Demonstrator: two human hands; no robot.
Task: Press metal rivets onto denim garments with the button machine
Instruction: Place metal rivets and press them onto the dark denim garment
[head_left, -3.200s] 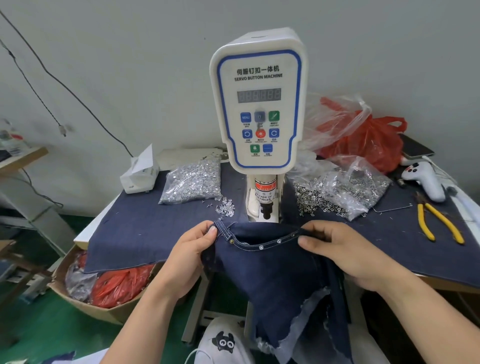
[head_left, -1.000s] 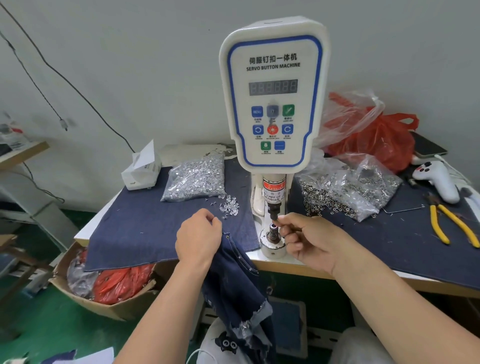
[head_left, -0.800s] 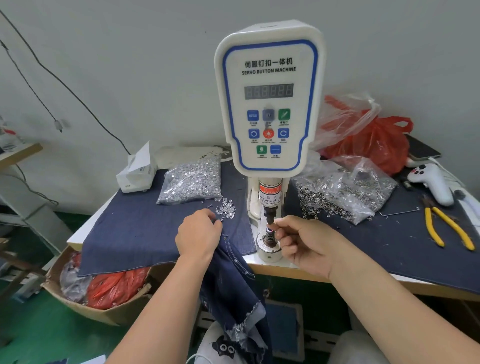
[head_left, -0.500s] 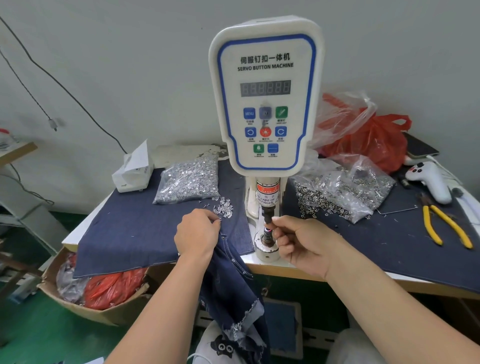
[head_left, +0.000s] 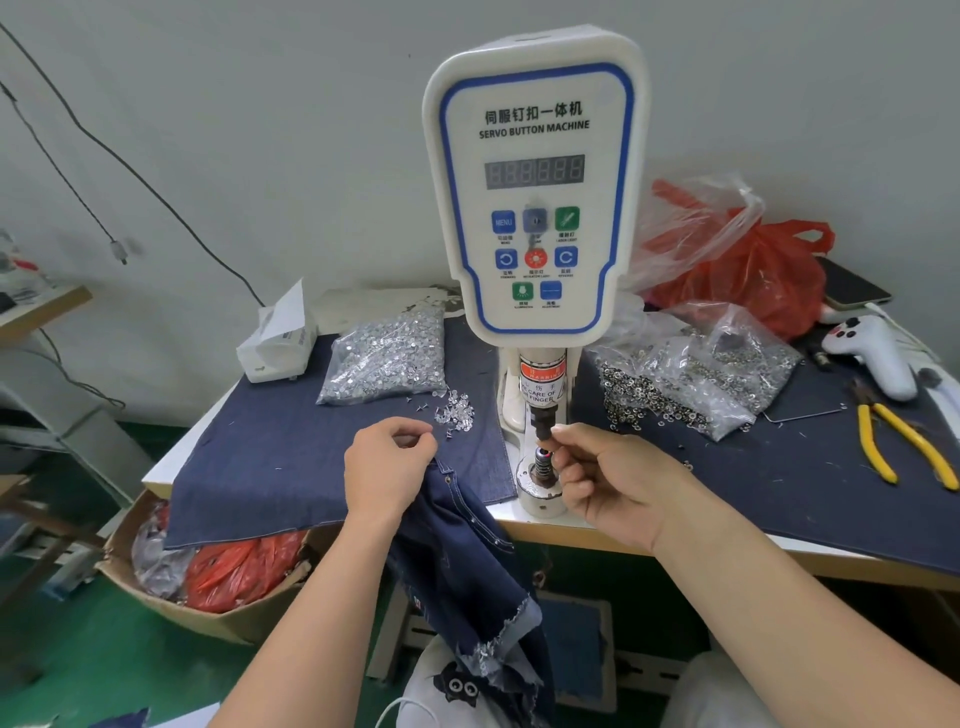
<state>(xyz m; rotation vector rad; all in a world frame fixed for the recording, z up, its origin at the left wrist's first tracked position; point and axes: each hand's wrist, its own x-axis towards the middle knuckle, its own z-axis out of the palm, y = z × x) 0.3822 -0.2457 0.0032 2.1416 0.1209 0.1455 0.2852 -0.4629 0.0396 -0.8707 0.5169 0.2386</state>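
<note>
The white servo button machine (head_left: 535, 208) stands at the table's front edge, its punch above a round lower die (head_left: 540, 467). My right hand (head_left: 608, 478) has its fingertips pinched together right beside the punch tip, just above the die; whatever small part it pinches is hidden. My left hand (head_left: 389, 467) grips the top edge of a dark denim garment (head_left: 467, 561), which hangs down over the table edge to the left of the die. A few loose rivets (head_left: 454, 413) lie just beyond my left hand.
A bag of silver rivets (head_left: 387, 358) lies left of the machine, a bag of ring parts (head_left: 696, 374) on the right. Yellow pliers (head_left: 904, 441), a white controller (head_left: 872, 353) and red bags (head_left: 748, 270) sit far right. A white box (head_left: 278, 338) stands back left.
The garment came off the die, where both hands had held it, and now hangs from my left hand alone. My right hand moved to the punch tip and stays there.
</note>
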